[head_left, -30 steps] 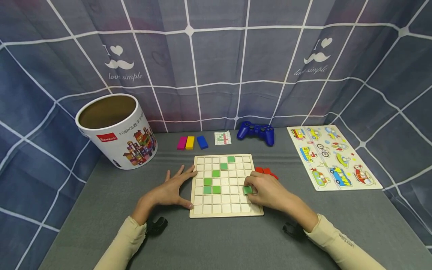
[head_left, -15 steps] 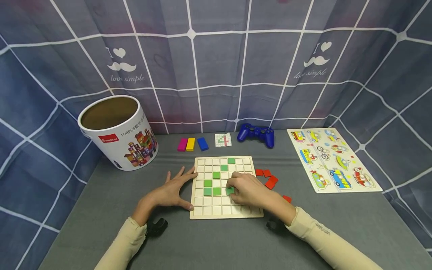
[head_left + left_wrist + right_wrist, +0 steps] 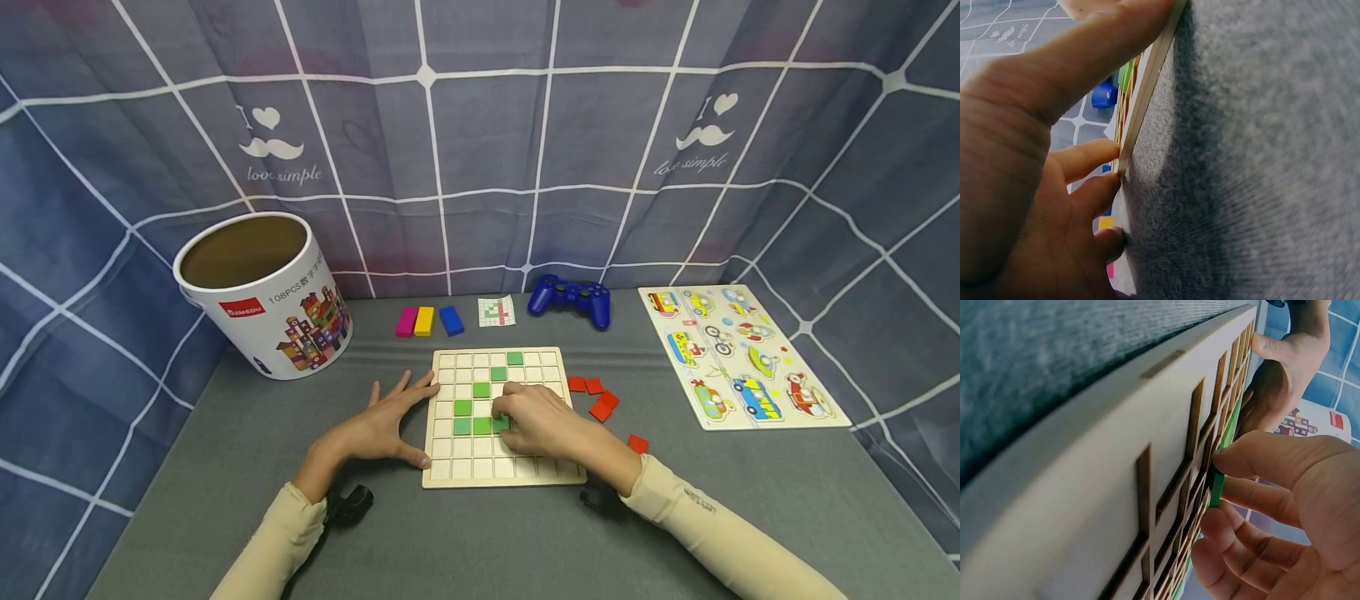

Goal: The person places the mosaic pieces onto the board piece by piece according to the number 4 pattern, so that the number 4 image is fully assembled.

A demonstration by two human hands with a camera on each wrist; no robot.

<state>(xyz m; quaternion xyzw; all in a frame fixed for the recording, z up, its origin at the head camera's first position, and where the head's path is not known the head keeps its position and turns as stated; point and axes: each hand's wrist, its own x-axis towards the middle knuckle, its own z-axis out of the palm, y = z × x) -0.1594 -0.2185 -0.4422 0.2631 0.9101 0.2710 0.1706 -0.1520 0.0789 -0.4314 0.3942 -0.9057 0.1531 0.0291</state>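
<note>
A pale wooden grid board (image 3: 461, 469) lies on the grey table, with several green tiles (image 3: 462, 407) set in its squares. My right hand (image 3: 543, 423) is over the board's middle and pinches one green tile (image 3: 1217, 490) between thumb and fingers. That tile is at the board's surface, just right of two green tiles in the same row; whether it sits fully in its square I cannot tell. My left hand (image 3: 381, 421) rests at the board's left edge, fingers spread, with the thumb and fingertips touching the rim, as the left wrist view also shows.
Several red tiles (image 3: 604, 406) lie right of the board. Behind it are magenta (image 3: 406, 322), yellow (image 3: 423, 321) and blue blocks (image 3: 452, 320), a small pattern card (image 3: 497, 311) and a blue game controller (image 3: 569, 300). A white bucket (image 3: 262, 296) stands left, a picture puzzle board (image 3: 738, 358) right.
My right hand has moved left across the board with the green tile, from the right side to beside the two green tiles. More red tiles have come into sight. The left hand stays put.
</note>
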